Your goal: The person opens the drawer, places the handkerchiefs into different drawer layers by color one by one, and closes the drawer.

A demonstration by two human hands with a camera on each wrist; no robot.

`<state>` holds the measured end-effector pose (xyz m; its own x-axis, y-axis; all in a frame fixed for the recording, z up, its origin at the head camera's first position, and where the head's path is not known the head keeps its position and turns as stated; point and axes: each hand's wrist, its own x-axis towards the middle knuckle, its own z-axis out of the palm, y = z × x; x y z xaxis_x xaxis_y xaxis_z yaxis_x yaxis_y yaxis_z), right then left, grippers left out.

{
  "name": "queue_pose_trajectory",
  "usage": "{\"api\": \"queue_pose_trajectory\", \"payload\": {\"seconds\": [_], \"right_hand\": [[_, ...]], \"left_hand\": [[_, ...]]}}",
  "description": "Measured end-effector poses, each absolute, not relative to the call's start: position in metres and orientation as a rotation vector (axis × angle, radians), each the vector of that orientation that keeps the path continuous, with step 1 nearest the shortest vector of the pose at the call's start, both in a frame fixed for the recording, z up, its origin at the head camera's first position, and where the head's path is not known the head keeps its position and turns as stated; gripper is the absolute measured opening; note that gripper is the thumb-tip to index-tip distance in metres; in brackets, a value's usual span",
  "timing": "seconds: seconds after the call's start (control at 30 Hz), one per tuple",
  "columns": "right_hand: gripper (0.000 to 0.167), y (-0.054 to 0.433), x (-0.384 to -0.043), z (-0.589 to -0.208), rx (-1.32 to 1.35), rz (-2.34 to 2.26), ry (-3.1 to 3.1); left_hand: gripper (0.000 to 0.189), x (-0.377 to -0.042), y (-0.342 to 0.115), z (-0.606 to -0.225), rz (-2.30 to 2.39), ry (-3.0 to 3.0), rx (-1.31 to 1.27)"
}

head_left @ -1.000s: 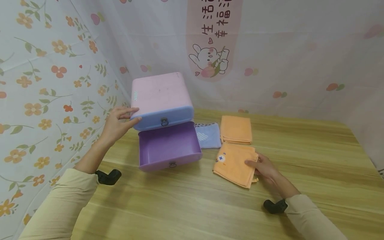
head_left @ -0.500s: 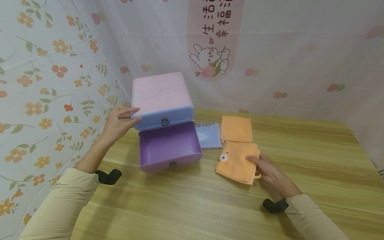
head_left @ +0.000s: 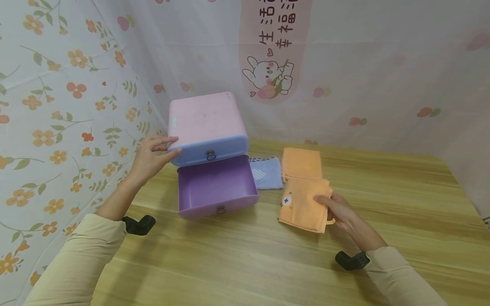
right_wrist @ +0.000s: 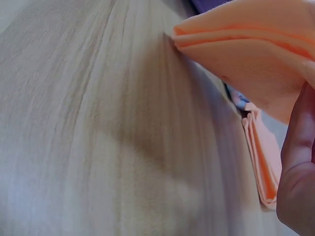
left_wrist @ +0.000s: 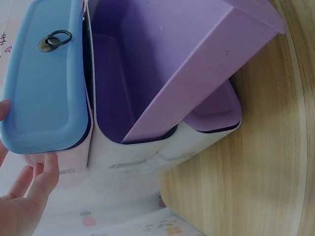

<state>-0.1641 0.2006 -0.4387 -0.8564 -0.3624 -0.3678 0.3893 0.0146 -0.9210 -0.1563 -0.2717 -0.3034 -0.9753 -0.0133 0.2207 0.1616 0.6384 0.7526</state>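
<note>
My left hand (head_left: 147, 159) rests on the front left corner of a pink storage box (head_left: 204, 114), its thumb by the blue drawer front (head_left: 191, 154). Beneath that, a purple drawer (head_left: 216, 185) is pulled out, and nothing lies on its visible floor. With my right hand (head_left: 341, 213) I pinch the right edge of a folded orange towel (head_left: 304, 208), thumb on top. This towel has an embroidered face patch and, in the right wrist view, is lifted off the tabletop. Its back edge overlaps a second folded orange towel (head_left: 302, 163).
A folded blue towel (head_left: 268, 173) lies between the drawer and the orange towels. In the left wrist view, a closed lower drawer (left_wrist: 216, 108) shows under the purple one. Patterned curtains (head_left: 363, 85) stand behind and to the left of the wooden table (head_left: 237, 263).
The orange towel in my right hand has risen and shifted slightly right and away from me, its front edge lifting. My left hand stays on the box.
</note>
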Motion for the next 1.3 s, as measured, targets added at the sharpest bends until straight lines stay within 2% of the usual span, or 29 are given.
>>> {"api": "queue_pose_trajectory", "payload": {"seconds": [0.13, 0.33, 0.77, 1.07, 1.3], "right_hand": [[0.027, 0.200, -0.165, -0.434, 0.036, -1.898, 1.775], [0.025, 0.201, -0.164, -0.425, -0.027, -1.888, 1.802], [0.030, 0.200, -0.168, -0.398, -0.077, -1.867, 1.850], [0.045, 0.189, -0.169, -0.375, -0.130, -1.870, 1.849], [0.042, 0.181, -0.171, -0.363, -0.182, -1.877, 1.828]], "left_hand": [[0.043, -0.156, -0.272, -0.304, -1.256, -2.651, -0.118], [0.043, -0.156, -0.271, -0.303, -1.245, -2.653, -0.121], [0.043, -0.158, -0.272, -0.304, -1.251, -2.658, -0.119], [0.043, -0.158, -0.272, -0.304, -1.246, -2.661, -0.125], [0.044, -0.156, -0.271, -0.304, -1.255, -2.660, -0.097]]}}
